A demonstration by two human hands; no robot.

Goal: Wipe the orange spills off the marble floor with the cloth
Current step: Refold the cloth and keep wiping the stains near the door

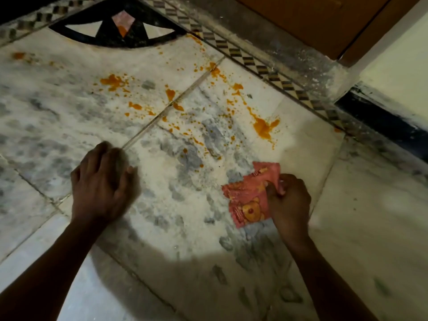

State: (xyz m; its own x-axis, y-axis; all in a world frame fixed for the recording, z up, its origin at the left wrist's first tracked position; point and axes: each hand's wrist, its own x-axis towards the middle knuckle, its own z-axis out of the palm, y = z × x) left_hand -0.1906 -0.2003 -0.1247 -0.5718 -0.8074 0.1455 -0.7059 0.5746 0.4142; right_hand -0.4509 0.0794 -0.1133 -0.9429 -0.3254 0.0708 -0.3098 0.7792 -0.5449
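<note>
Orange spills dot the white-grey marble floor (pixel 162 193): a large blotch (pixel 262 127) at the right, a splatter (pixel 113 81) at the left, and smaller drops (pixel 170 93) between them. A pink cloth (pixel 249 198) with a bear print lies on the floor at lower right, below the large blotch. My right hand (pixel 289 200) pinches the cloth's right edge. My left hand (pixel 104 181) rests flat on the marble to the left, fingers spread, holding nothing. It looks slightly blurred.
A chequered inlay border (pixel 245 59) runs diagonally across the upper right, with a black curved inlay (pixel 115 31) at the top. A wooden door (pixel 312 19) and a pale wall with a dark skirting (pixel 382 119) stand at the right.
</note>
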